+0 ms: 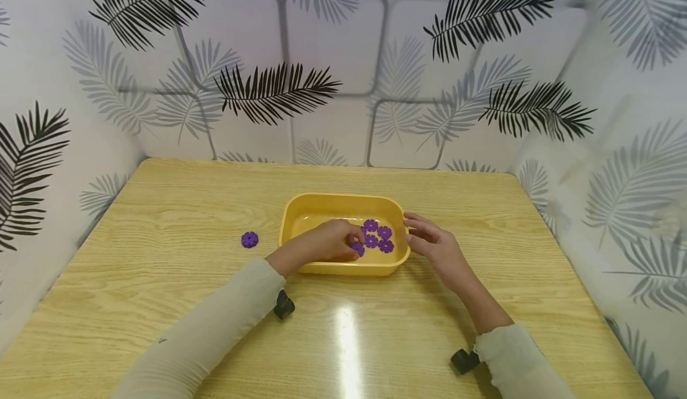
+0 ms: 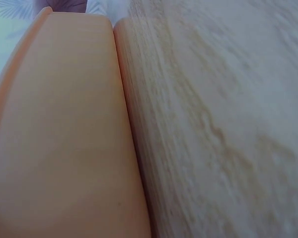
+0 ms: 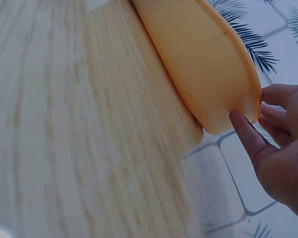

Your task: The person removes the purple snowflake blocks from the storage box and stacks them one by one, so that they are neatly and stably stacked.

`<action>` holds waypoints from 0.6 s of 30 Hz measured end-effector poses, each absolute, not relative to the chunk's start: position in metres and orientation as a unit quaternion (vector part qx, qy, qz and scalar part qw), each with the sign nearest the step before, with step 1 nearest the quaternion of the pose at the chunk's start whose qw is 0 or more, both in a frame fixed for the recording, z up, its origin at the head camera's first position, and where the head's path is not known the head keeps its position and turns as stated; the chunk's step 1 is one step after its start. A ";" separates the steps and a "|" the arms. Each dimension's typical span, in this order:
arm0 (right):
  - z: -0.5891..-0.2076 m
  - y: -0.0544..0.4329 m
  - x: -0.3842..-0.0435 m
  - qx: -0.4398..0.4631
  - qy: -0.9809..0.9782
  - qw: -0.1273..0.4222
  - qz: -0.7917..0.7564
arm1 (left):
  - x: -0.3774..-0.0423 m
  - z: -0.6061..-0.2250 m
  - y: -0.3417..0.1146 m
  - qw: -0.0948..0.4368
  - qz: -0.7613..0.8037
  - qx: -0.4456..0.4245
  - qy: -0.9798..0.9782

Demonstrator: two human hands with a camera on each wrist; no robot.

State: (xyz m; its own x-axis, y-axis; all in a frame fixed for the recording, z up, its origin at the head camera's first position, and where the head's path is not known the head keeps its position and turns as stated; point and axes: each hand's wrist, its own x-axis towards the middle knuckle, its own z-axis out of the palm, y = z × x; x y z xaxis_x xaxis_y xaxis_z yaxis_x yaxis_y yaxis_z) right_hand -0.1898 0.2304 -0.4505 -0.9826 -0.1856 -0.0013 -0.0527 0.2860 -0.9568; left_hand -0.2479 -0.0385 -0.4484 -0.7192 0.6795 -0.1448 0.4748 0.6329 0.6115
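A leaf-printed backdrop (image 1: 32, 172) is rising along the left and running around behind the wooden surface (image 1: 134, 268). A pale left sleeve (image 1: 198, 333) is reaching in from the lower left edge, and beyond it a small purple stack (image 1: 249, 240) of what seem to be notched discs is lying on the surface, well apart from the tray. A small black device (image 1: 284, 305) is sitting at the left wrist. Of the two hands, the left hand (image 1: 333, 241) is reaching over the near rim into the yellow tray (image 1: 370, 269), curling its finger and thumb about one purple disc (image 1: 357, 249) low in the tray. Just to the right, more purple discs (image 1: 386, 246) are lying close together on the tray floor, one partly hidden behind the fingers. At the tray's right end, the right hand (image 1: 437, 253) is resting its loosely extended fingers at the rim; the right wrist view is showing the thumb touching the outer wall. Another black device (image 1: 464, 361) is hanging below that wrist, and a pale right sleeve (image 1: 520, 360) is filling the lower right.
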 end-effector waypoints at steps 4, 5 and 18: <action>-0.451 0.231 -0.190 -0.076 0.799 0.055 -0.594 | -0.247 -0.448 -0.040 0.185 0.271 0.336 0.883; -0.451 0.231 -0.190 -0.076 0.798 0.056 -0.595 | -0.247 -0.447 -0.040 0.186 0.270 0.338 0.882; -0.449 0.230 -0.189 -0.075 0.797 0.058 -0.596 | -0.242 -0.444 -0.043 0.185 0.246 0.339 0.889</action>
State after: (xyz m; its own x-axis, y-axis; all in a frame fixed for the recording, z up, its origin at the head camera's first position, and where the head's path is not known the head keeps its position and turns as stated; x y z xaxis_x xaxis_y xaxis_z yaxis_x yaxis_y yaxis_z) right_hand -0.1895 0.2299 -0.4491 -0.9820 -0.1890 -0.0035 -0.0502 0.2788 -0.9590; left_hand -0.2422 -0.0426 -0.4436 -0.7021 0.6933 -0.1623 0.5115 0.6496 0.5625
